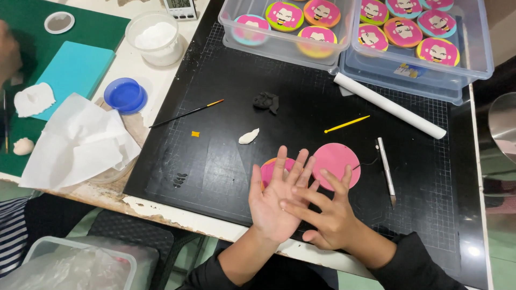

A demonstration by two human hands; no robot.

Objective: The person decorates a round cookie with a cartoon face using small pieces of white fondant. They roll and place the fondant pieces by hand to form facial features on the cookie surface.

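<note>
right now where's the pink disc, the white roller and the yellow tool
pink disc (334, 161), head view, bare upper middle of its face
white roller (389, 106), head view, midway along the tube
yellow tool (346, 124), head view, middle of the shaft

Pink disc (334, 164) on a black gridded mat (215, 161); blue lid (125, 95), yellow stick (346, 124).

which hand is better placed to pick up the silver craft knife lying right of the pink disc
Right, probably. The right hand lies nearer the craft knife; the left hand, palm up, sits further left by the pink disc.
</note>
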